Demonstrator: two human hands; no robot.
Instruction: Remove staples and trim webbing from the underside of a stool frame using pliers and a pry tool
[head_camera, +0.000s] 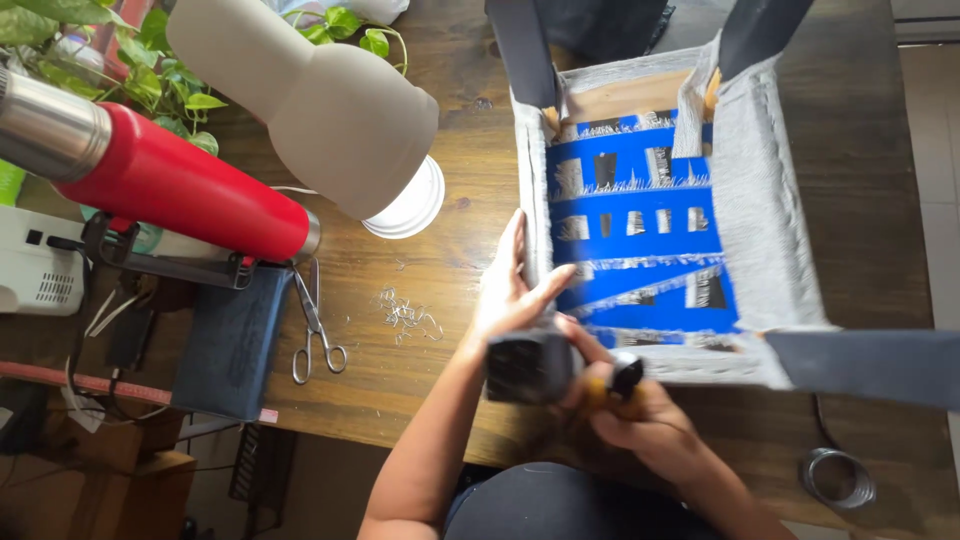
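An upturned stool or chair seat (770, 200) lies on the wooden table, with grey fabric wrapped over its frame, blue webbing straps (640, 240) across the underside and dark legs sticking up. My left hand (510, 290) rests flat on the near left edge of the grey fabric, fingers apart. My right hand (640, 410) grips a tool with a yellow and black handle (615, 385) at the near corner, by a dark leg (530, 365). The tool's tip is blurred.
Scissors (315, 330) and a scatter of pulled staples (405, 315) lie left of my hands. A red and silver flask (150, 170), a beige vase (310, 90), a white lid (410, 205), a dark box (230, 340) and plants (150, 70) crowd the left. A wire coil (835, 480) sits front right.
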